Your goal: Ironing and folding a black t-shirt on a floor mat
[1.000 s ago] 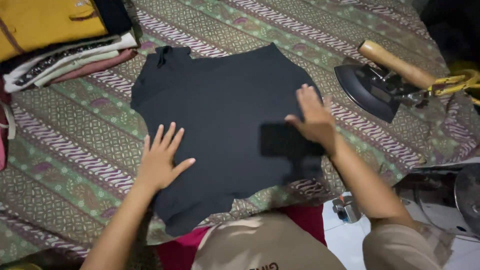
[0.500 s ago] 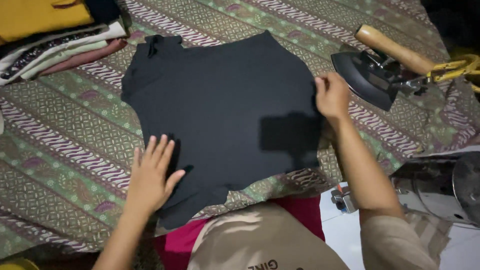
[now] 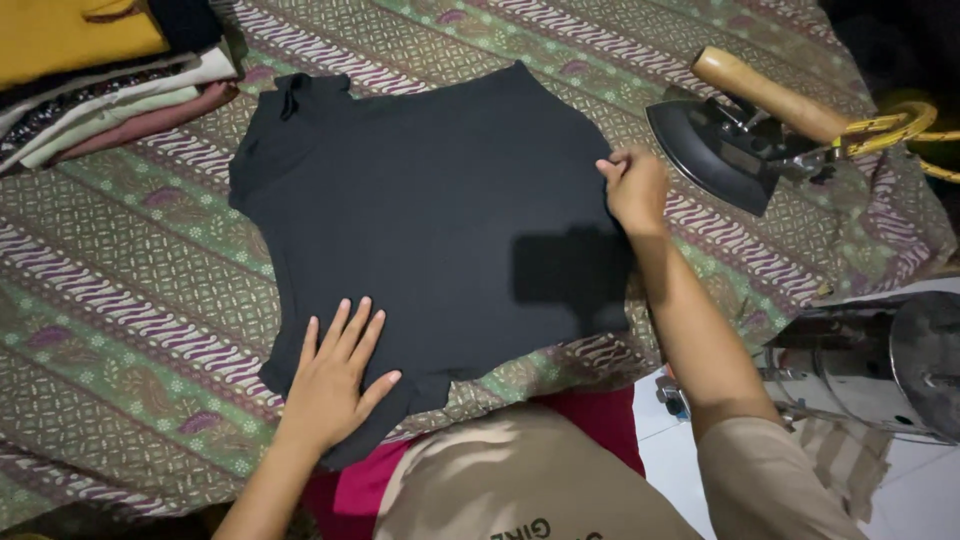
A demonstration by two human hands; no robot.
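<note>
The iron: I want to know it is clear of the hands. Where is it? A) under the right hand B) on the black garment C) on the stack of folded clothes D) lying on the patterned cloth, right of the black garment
D: the iron lies on the patterned cloth, right of the black garment, untouched by the right hand at the garment's edge.

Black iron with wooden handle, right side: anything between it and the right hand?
Head view: only bare green patterned cloth lies between the black iron with wooden handle and the right hand, which grips the black garment edge.
</note>
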